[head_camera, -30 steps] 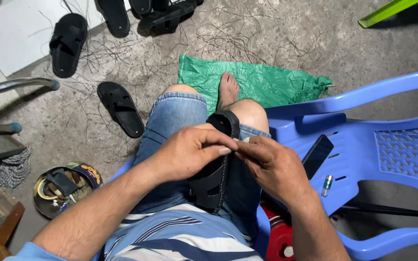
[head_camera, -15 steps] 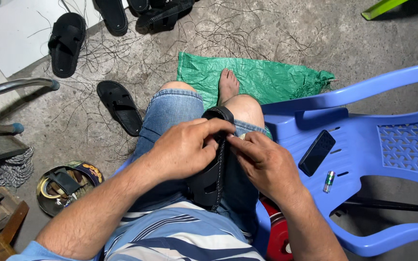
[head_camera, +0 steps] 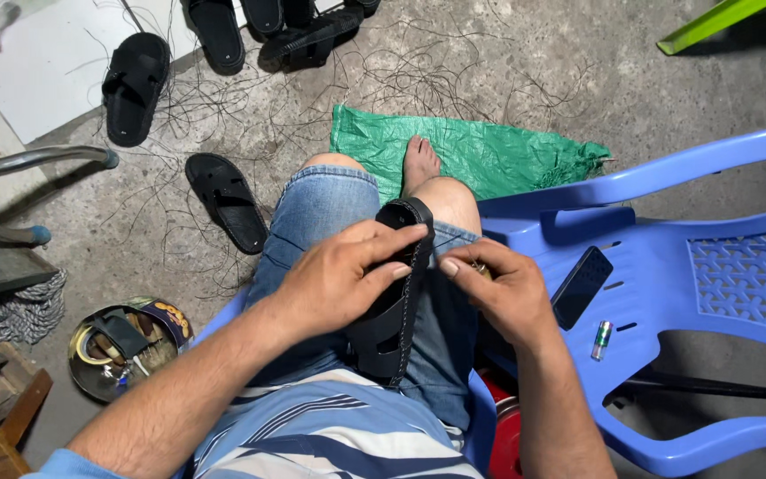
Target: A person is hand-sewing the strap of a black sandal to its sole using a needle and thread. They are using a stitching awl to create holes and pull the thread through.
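Black strapped leather sandal [head_camera: 394,306] held on edge across lap, clasped by left hand [head_camera: 334,279]. Right hand [head_camera: 503,288] pinched beside sole edge — pinched item cannot be told. Step judged: edge stitching; steady hold required next.

Black leather sandal [head_camera: 394,310] on edge across denim-shorts lap, left hand [head_camera: 339,279] gripping its sole, right hand [head_camera: 498,288] pinching at stitched rim, blue plastic chair [head_camera: 667,266] alongside with flat black phone [head_camera: 582,286], small battery [head_camera: 602,339], green plastic sheet [head_camera: 489,155] underfoot
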